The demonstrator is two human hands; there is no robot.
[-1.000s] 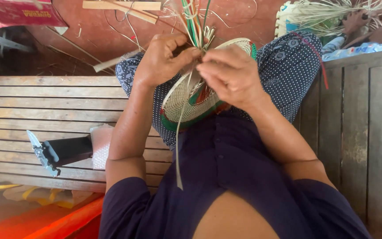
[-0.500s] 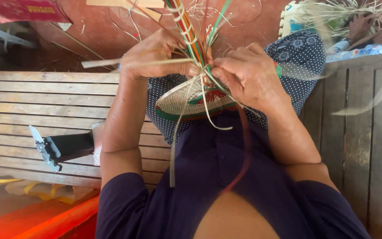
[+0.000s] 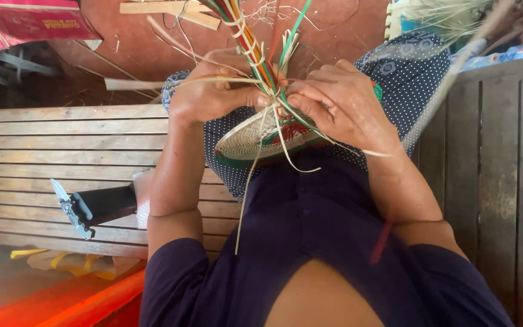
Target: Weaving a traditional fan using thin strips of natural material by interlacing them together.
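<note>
fingers [image 3: 255,97] of both hands pinch coloured strands [image 3: 255,45] above woven basket [image 3: 255,142].

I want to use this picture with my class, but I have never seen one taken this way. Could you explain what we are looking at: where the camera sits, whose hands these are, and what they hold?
The camera sits on a person's head and looks down, so you see their own arms and lap. The left hand and right hand both grip a bundle of coloured strips rising from a half-woven basket, pale with green and red bands. The person sits on a slatted wooden bench. On it lies a folding knife. A red box lies on the floor beyond.
</note>
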